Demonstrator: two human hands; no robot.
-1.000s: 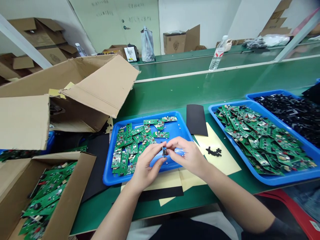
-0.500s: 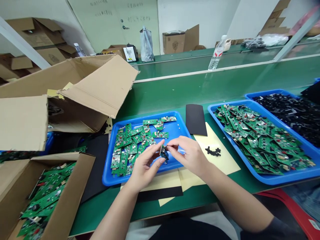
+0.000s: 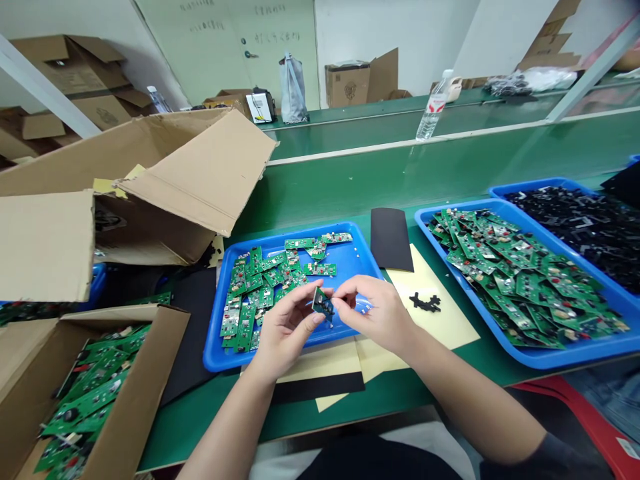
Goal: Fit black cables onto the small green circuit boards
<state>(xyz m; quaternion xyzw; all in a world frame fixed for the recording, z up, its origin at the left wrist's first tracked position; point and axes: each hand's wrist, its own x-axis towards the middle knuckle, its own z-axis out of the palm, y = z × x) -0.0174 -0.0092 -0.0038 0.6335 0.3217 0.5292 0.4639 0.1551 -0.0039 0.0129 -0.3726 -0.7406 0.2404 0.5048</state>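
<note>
Between thumb and fingers my left hand [image 3: 287,325] grips a small green circuit board [image 3: 323,305], tilted on edge above the front of a blue tray [image 3: 357,248]. My right hand [image 3: 375,308] is closed in a pinch at the board's right side; whatever lies between its fingertips is hidden. Several green circuit boards [image 3: 265,280] lie in the tray, mostly toward its left. Small black pieces [image 3: 425,302] rest in a cluster on yellow paper [image 3: 453,327] to the right of my right hand.
Another blue tray [image 3: 500,337] heaped with boards stands at right, beside a tray of black parts [image 3: 575,220]. A cardboard box of boards [image 3: 165,347] is at left, below a larger open carton [image 3: 200,180]. A water bottle [image 3: 434,110] stands on the ledge behind.
The board has turned in my left hand and shows more of its face. My right fingertips remain close at its right side, with the hand slightly lower.
</note>
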